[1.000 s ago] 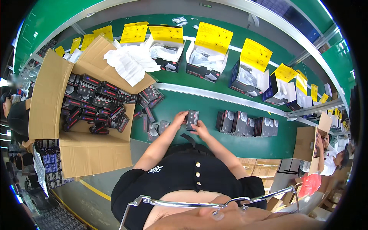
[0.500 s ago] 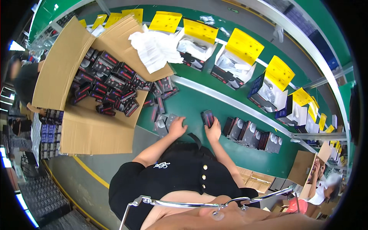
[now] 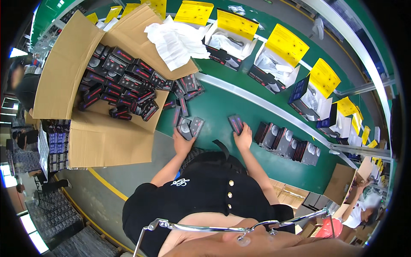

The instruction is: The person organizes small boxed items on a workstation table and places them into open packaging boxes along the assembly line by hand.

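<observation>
At the green workbench point(image 3: 222, 105), I have both arms out ahead of me, a set of small packages spread between them. My right hand point(image 3: 244, 138) pinches a dark small box point(image 3: 236, 124) by its near end, thumb on one side and fingers on the other; the box sits tilted over the middle of the bench, though whether it touches the surface I cannot tell. My left hand point(image 3: 184, 143) spans the near end of a grey-faced box point(image 3: 197, 126) and a box with a round pale print point(image 3: 184, 128), fingers to the left and thumb to the right; whether it grips firmly or only rests there, I cannot tell. For clean handling, I judge, the left fingers and thumb should press evenly so the pair does not splay, and the right grip should stay on the edges, light enough not to dent the card. A row of upright boxes point(image 3: 284, 141) stands to my right, near enough that a careless knuckle could topple it. To my left, a large open carton point(image 3: 111, 150) holds a jumble of more, with loose ones beside it.
</observation>
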A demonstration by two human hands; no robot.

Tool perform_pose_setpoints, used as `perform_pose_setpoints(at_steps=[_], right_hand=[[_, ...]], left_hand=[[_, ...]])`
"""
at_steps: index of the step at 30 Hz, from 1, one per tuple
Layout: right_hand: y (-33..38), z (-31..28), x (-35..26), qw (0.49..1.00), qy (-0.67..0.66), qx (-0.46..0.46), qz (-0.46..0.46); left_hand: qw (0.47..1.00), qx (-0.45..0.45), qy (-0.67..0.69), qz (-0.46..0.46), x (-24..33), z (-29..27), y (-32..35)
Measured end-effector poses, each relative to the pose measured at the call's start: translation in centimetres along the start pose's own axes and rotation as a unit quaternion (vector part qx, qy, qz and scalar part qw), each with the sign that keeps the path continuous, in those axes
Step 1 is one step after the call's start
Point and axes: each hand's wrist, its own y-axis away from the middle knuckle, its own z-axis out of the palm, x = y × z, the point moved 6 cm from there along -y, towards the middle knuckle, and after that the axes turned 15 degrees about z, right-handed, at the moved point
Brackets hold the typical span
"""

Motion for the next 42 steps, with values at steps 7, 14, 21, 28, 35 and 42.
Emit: perform_pose_setpoints(at_steps=[7,14,21,28,35,42], right_hand=[[1.1,0.5,-0.4,1.0,-0.014,-0.01,0.016],[1.5,1.4,-1.2,0.999,-0.027,-0.004,0.023],[1.1,1.5,-2.9,1.0,-0.026,-0.001,-0.005],[0.7,3.4,-2.9,0.998,-0.029,-0.033,0.043],[0.7,5.4,-2.5,0.97,-0.173,-0.072,0.152],[0.2,6.7,-3.7,0.973,-0.177,-0.126,0.073]], left_hand=[[0.987,-0.039,0.074,0.134,3.3,0.5,-1.7],[0.97,-0.048,0.136,0.194,-0.6,2.5,-4.8],[0.719,-0.309,0.619,-0.072,-7.6,9.3,-5.8],[0.788,-0.34,0.495,-0.134,1.7,11.1,-2.8],[0.61,-0.327,0.673,-0.26,0.7,13.3,-3.7],[0.927,-0.29,0.183,0.155,2.9,11.9,-6.7]])
